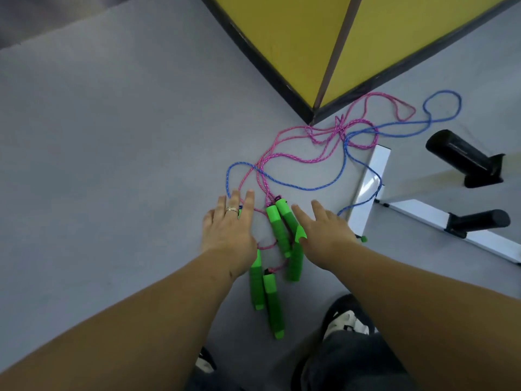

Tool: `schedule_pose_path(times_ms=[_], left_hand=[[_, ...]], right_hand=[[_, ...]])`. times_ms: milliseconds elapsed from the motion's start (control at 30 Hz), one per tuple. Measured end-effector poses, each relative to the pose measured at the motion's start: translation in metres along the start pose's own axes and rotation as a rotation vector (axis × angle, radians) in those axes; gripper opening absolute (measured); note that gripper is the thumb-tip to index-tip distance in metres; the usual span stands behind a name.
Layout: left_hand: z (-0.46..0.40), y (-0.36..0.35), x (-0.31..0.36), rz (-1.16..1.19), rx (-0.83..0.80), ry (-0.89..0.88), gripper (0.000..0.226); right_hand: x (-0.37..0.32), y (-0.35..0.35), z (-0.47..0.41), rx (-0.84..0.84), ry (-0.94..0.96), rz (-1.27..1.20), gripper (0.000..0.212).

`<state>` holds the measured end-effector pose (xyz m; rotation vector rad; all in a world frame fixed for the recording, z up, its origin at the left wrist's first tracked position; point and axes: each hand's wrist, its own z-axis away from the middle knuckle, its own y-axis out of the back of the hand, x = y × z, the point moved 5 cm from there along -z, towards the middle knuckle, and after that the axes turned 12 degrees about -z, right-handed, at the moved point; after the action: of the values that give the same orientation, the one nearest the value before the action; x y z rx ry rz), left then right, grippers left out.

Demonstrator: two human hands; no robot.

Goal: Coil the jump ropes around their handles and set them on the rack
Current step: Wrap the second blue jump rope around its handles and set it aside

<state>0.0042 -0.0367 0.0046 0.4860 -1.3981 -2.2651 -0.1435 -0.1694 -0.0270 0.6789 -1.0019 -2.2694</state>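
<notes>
Both hands reach down over a heap of jump ropes on the grey floor (112,136). The left hand (229,230) has its fingers out straight and spread. It holds nothing. A ring (232,209) sits on one finger. The right hand (324,231) is flat and open too, with nothing in its grip.

Between the two hands lie two green handles (277,227) side by side. Another green handle (296,261) pokes out from under the right hand, at its thumb side. Two more green handles (266,292) lie nearer to the person, just below the left wrist. A little green tip (363,239) shows on the far side of the right hand.

The pink ropes (296,159) run away from the fingertips in loose loops. The blue rope (318,187) crosses over them and curls far out past the right hand. They look all mixed up together.

The rack (366,193) is white, with black pegs (462,156), and it stands on the right hand's side. One blue loop lies across its foot. Nothing hangs on the pegs I can see.

So I think the job is only starting. No rope is wound round its handles yet. The ropes likely need pulling apart first. Then each one must be wrapped and put on the rack.

A yellow wall corner (310,52) stands beyond the ropes. A dark shoe (346,317) shows under the right arm.
</notes>
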Motion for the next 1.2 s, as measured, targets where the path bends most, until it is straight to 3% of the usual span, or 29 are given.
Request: schedule_pose_path(times_ms=[167,367,533,767,900,967,1100,1200], left_hand=[[-0.015,-0.02,0.01,0.011,-0.066,-0.037,0.101],[-0.028,-0.031,0.013,-0.02,-0.123,-0.067,0.104],[-0.033,-0.013,0.021,-0.035,-0.071,-0.083,0.104],[-0.021,0.027,0.04,-0.021,-0.024,-0.103,0.104],[-0.003,0.051,0.05,0.112,-0.053,-0.17,0.102],[0.004,0.069,0.056,0.207,-0.057,-0.204,0.103],[0.027,0.13,0.066,0.502,-0.074,-0.222,0.112],[0.054,0.194,0.064,0.624,0.121,-0.221,0.082]], right_hand=[[0.01,-0.05,-0.029,-0.292,-0.101,-0.096,0.074],[0.018,-0.067,-0.057,-0.333,-0.206,-0.253,0.07],[0.017,-0.06,-0.056,-0.317,-0.231,-0.337,0.072],[0.018,-0.02,-0.025,-0.053,-0.168,-0.651,0.065],[0.01,0.03,0.005,0.233,-0.109,-0.842,0.031],[0.0,0.06,0.024,0.298,-0.058,-0.934,0.022],[-0.029,0.134,0.072,0.374,0.109,-1.127,0.028],[-0.049,0.194,0.12,0.435,0.216,-1.254,0.047]])
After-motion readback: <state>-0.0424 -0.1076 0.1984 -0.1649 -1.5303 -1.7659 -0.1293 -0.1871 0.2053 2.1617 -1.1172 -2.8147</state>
